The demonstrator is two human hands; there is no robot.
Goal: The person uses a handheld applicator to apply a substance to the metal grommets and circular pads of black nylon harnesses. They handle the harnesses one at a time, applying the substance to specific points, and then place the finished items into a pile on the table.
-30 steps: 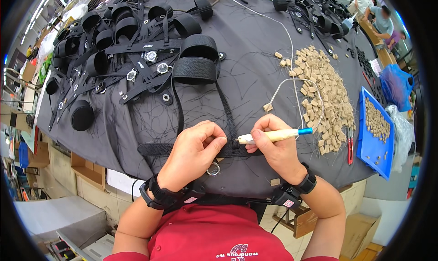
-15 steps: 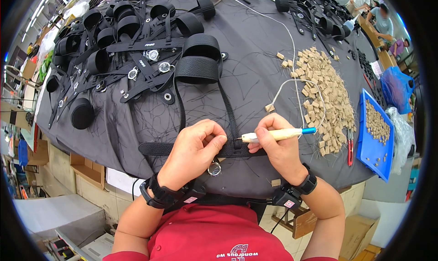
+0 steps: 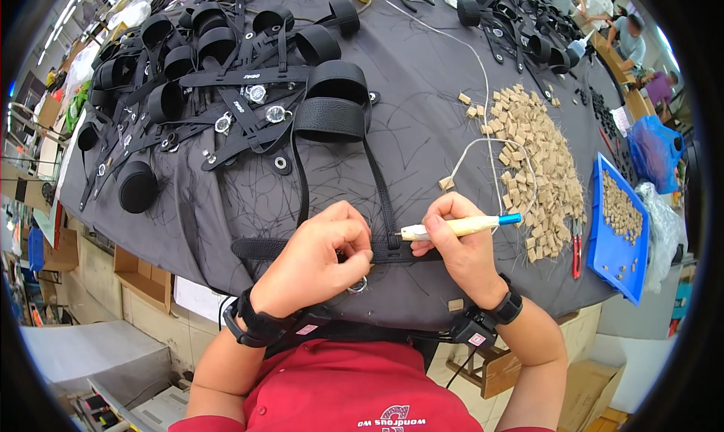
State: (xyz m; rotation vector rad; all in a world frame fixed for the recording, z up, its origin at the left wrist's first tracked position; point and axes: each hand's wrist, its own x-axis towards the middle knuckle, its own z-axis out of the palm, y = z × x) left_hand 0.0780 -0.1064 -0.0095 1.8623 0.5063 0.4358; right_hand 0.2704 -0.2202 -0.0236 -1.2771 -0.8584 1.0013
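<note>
My right hand (image 3: pixel 456 239) grips a cream pen-shaped tool (image 3: pixel 471 225) with a blue end. The tool's thin metal tip lies beside a narrow black leather strap (image 3: pixel 385 198), close to where it meets a wider black leather band (image 3: pixel 256 249). Over that band is my left hand (image 3: pixel 320 262), its fingers curled in; what they pinch, if anything, is hidden. A shiny round metal piece (image 3: pixel 359 285) peeks out below the left fingers. Two black leather loops (image 3: pixel 329 119) stand at the far end of the straps.
Many black strap pieces with metal fittings (image 3: pixel 256 94) are heaped at the far left. On the right lie a pile of small tan blocks (image 3: pixel 528 168), red-handled pliers (image 3: pixel 576 251) and a blue tray (image 3: pixel 637 285) of tan pieces. A white cord (image 3: pixel 489 77) crosses the cloth.
My left hand has shifted slightly down toward me, its fingers curling further and covering more of the metal piece. The right hand and its tool have barely moved.
</note>
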